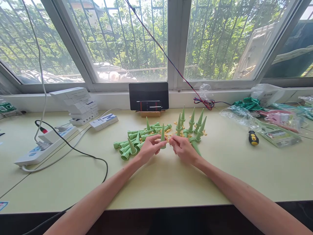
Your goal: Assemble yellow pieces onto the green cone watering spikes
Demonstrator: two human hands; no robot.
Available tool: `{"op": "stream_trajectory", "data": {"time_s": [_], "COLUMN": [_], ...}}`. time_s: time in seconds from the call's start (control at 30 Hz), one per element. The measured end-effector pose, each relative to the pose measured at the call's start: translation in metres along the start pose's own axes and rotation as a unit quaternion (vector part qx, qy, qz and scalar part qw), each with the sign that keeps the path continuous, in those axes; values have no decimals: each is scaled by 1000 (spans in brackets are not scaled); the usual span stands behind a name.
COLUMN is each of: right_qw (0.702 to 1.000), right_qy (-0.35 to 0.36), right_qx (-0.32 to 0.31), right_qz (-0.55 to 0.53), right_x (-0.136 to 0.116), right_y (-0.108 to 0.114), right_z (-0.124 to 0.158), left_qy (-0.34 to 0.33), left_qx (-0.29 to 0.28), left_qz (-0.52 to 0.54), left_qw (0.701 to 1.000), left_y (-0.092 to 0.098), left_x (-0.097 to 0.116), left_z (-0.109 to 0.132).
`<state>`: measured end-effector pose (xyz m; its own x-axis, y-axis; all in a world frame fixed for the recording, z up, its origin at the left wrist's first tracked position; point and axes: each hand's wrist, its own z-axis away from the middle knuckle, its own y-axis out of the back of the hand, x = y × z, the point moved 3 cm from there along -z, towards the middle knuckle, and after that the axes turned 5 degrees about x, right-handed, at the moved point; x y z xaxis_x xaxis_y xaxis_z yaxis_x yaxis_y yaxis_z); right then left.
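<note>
My left hand is closed around a green plastic cone spike, which stands point up between thumb and fingers. My right hand pinches a small yellowish piece against the side of that spike; the fingers partly hide it. Beside my left hand lies a pile of green ribbed tubes with several loose cones, one being a short cone. Beyond my right hand several green spikes stand upright, and another spike lies tilted against that hand. Small yellowish pieces are scattered between the groups.
A phone leans on a dark tablet-like panel at the back. On the left are a power strip, cables and white boxes. A screwdriver and plastic-bagged items lie right. The table edge is near me.
</note>
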<state>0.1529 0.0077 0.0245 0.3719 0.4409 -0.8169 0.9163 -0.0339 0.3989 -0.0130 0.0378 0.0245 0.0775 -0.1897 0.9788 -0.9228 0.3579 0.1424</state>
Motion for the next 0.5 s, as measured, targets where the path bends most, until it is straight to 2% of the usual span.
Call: {"op": "stream_trajectory", "data": {"time_s": [0.2, 0.5], "right_qw": [1000, 1000], "right_qy": [21, 9], "right_qx": [4, -9], "right_qz": [15, 11], "right_x": [1, -1], "right_y": [-1, 0], "right_z": [0, 0], "left_qy": [-9, -10], "left_qx": [-9, -9], "left_qz": [-9, -4], "left_qw": [1000, 1000], "left_y": [-1, -1], "left_x": [0, -1], "left_z": [1, 2]}}
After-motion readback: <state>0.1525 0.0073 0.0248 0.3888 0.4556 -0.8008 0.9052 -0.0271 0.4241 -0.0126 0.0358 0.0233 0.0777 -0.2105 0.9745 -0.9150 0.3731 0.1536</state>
